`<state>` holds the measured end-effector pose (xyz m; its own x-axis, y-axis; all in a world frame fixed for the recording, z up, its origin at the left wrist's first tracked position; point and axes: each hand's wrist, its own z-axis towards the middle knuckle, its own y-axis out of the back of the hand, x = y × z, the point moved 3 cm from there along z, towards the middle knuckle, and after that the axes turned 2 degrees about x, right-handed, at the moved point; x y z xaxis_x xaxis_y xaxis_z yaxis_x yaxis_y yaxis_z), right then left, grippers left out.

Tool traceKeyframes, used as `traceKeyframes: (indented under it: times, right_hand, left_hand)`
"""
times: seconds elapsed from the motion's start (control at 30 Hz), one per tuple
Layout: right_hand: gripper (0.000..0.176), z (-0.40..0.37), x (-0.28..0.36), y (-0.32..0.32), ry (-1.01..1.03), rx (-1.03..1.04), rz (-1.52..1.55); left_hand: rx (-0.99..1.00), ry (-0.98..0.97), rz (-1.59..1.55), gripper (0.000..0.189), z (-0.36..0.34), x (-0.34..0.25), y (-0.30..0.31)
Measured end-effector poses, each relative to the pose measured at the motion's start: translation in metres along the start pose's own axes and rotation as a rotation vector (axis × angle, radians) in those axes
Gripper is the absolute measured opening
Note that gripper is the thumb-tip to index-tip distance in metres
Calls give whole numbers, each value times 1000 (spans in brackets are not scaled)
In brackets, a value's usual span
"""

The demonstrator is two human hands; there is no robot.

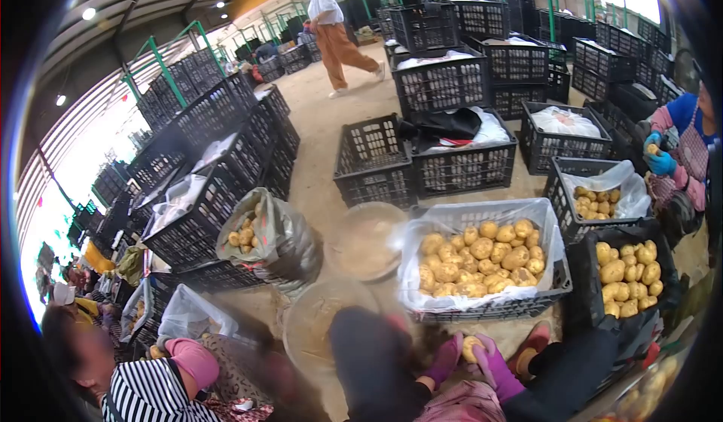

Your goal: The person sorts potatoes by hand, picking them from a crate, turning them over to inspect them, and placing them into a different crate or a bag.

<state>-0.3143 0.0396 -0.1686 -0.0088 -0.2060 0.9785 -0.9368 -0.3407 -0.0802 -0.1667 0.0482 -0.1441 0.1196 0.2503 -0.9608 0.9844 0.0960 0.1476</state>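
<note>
Both my hands wear purple gloves and are low in the view, between my dark-trousered knees. A potato [472, 349] is between them. My right hand [497, 369] has its fingers closed around the potato's right side. My left hand [446, 360] is closed against its left side; its fingertips are small and partly blurred. Just beyond my hands stands a black crate [493, 304] lined with clear plastic [410, 271] and heaped with potatoes [482, 260]. To its right, a black-lined crate [580, 279] holds more potatoes [629, 277].
Two round basins [365, 241] [305, 324] sit on the floor left of the crate. Behind them stands a sack of potatoes [275, 245]. A person in stripes [162, 392] sits at left, and a blue-gloved person [689, 136] at right. Stacked crates [440, 83] rise behind; someone walks beyond.
</note>
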Motion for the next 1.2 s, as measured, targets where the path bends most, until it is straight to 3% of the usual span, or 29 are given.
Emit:
traceKeyframes:
  times: [0.1,0.17,0.2,0.27,0.33,0.4,0.5,0.57,0.7,0.77,0.83,0.87,0.93,0.97,1.03,1.1,1.17,1.2]
  right_hand:
    - [44,4,30,-7,-294,156,488]
    - [44,4,50,-12,-447,210,631]
    - [43,10,43,-8,-465,208,616]
    - [39,17,29,-6,-547,145,631]
    - [35,6,43,-7,-479,135,560]
    - [36,4,44,-8,-329,95,375]
    - [45,-1,32,-7,1,-16,-95]
    - [53,-3,34,-6,199,-96,-426]
    - [52,-9,55,-7,97,-62,-471]
    - [54,-10,52,-4,112,-59,-493]
    - [53,-10,50,-3,59,-46,-449]
    - [53,-11,48,-2,30,-39,-427]
    - [44,-2,17,3,-48,-20,-139]
    - [41,0,0,7,-112,20,4]
    - [40,6,-3,7,-276,110,282]
    - [43,9,10,2,-433,162,564]
    - [49,2,26,-6,-560,143,846]
    - [50,-6,47,-13,-556,104,759]
  left_hand:
    - [-83,-268,297,53,16,45,-1]
    - [-242,-729,818,50,29,76,-4]
    - [-15,-427,416,45,25,58,-5]
    - [109,124,-255,40,9,13,-11]
    - [143,115,-265,39,7,8,-11]
    - [108,-330,280,37,9,16,-8]
    - [239,-101,358,38,10,6,-6]
    - [183,-321,561,40,10,24,-10]
    - [-35,-833,1031,43,12,44,-17]
    - [99,-587,580,42,22,68,-21]
    - [204,-272,342,40,24,61,-19]
    - [247,-77,326,39,18,24,-13]
    - [291,162,135,37,14,19,-8]
    - [290,202,-39,36,20,39,-6]
    - [167,-14,80,34,28,61,-6]
    - [-93,-523,667,32,28,66,-12]
    - [-6,-277,372,32,33,75,-17]
    - [36,-156,224,32,34,79,-21]
